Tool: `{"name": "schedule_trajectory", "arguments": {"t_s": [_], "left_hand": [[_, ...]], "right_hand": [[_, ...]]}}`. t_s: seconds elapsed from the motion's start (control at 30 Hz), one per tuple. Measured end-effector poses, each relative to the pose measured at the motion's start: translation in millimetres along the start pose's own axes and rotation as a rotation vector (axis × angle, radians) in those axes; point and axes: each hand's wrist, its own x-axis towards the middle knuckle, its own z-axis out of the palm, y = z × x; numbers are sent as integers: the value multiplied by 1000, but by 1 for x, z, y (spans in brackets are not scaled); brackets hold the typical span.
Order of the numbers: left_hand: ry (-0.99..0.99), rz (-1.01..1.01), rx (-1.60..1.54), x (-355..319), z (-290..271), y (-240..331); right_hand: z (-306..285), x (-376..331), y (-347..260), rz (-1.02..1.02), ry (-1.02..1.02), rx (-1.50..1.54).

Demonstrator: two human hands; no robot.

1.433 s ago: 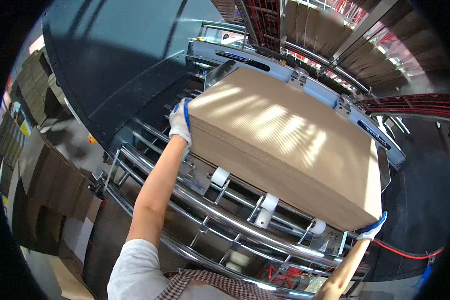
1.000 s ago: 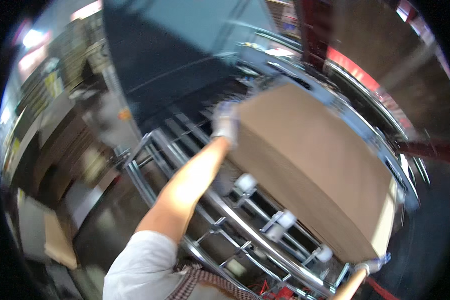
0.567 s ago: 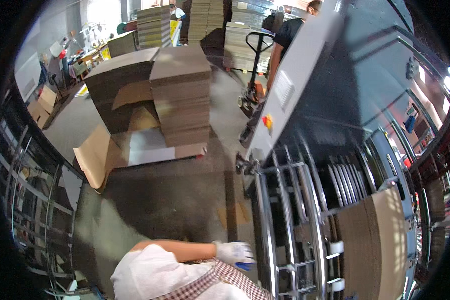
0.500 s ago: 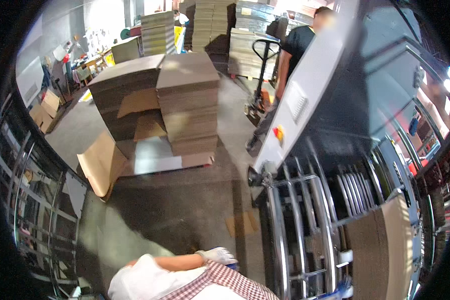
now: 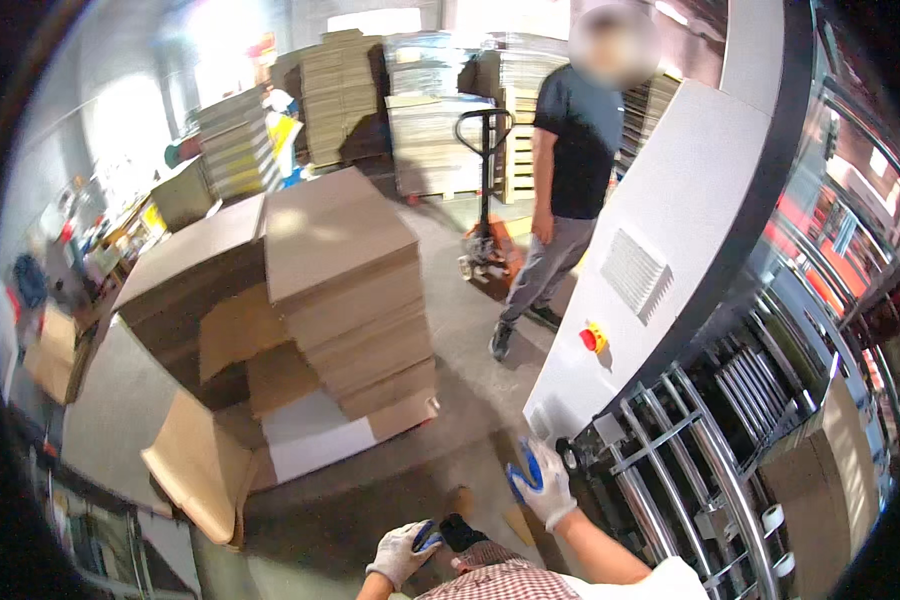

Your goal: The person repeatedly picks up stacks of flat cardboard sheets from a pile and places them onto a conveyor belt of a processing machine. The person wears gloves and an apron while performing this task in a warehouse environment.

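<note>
Nearest to me, low in the head view: my left hand (image 5: 403,550), in a white glove w/ blue palm, hangs loose by my checked shirt (image 5: 505,583). Fingers curl in a bit, nothing in them. My right hand (image 5: 540,482), same kind of glove, is lifted a little higher w/ fingers spread, empty, palm toward the floor (image 5: 470,440). It sits just beside the near corner of the roller rack (image 5: 685,480); I reckon it's there for balance as I face away from the rack, not to grab anything.

I use the rack as ref point. Right of it, at the far end of the steel rollers, a stack of brown cardboard sheets (image 5: 835,465) lies on the feed bed, apart from both hands. Just behind the rack stands a pale grey machine cabinet (image 5: 660,250) w/ a vent grille and a red stop button (image 5: 592,338) on yellow, placed at the corner prob. for quick reach.

Left of the rack, across bare floor, a tall cardboard stack (image 5: 345,290) on a low pallet, loose sheets leaning at its foot. Beyond the cabinet a person in a dark shirt (image 5: 560,180) stands by a pallet jack (image 5: 482,210). Farthest: more cardboard piles (image 5: 430,130) along the wall.
</note>
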Motion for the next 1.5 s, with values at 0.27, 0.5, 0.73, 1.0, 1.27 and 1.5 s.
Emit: {"name": "schedule_trajectory", "arguments": {"t_s": [0.27, 0.5, 0.73, 1.0, 1.27, 1.5], "left_hand": [[461, -373, -337, 155, -95, -103], [983, -242, -517, 291, -251, -145], [1006, -450, -661, 405, -340, -281], [916, -588, -617, 471, -329, -309], [990, -766, -482, 474, -335, -271], [1084, -865, -199, 485, -334, -267]], "right_hand": [[-51, 335, 71, -127, 593, -238], [-49, 533, 89, 276, -219, -196], [139, 465, 76, 276, -233, 168], [228, 473, 118, 593, -111, 214], [289, 577, 107, 534, -58, 320], [324, 581, 106, 395, -119, 188]]}}
